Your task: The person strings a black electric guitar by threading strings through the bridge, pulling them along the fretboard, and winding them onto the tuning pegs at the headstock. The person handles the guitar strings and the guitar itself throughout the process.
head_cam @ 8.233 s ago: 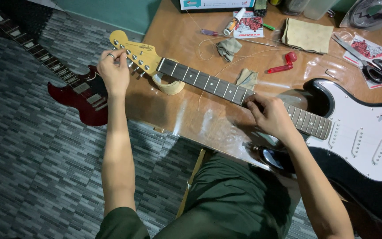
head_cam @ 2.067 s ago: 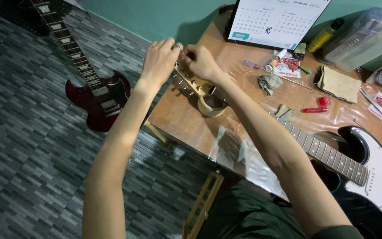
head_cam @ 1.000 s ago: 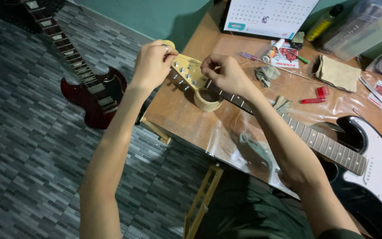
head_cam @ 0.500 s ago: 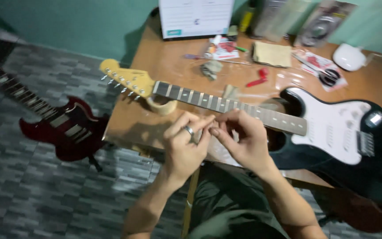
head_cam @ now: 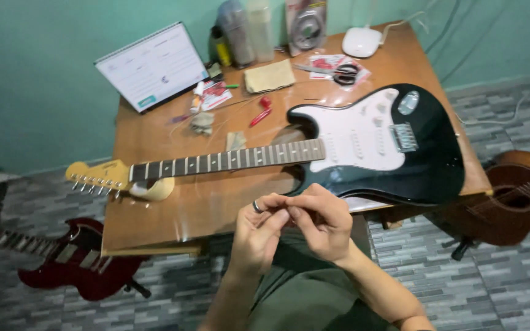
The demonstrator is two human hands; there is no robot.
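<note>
Black and white, the electric guitar [head_cam: 363, 147] is laid flat across the wooden table [head_cam: 154, 214], neck leftwards. Below it, fingertips of the left hand [head_cam: 259, 233] and right hand [head_cam: 323, 224] are pinched together; anything held cannot be told. A red-printed flat packet [head_cam: 216, 95] is seen beside the white calendar [head_cam: 153, 66].

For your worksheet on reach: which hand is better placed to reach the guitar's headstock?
Probably the left hand: it lies nearer the headstock, at the table's left end; the right hand sits nearer the black body.

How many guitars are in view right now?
3: a black electric guitar on the table, a red electric guitar on the floor left, a brown acoustic instrument at right, partly cut off.
</note>
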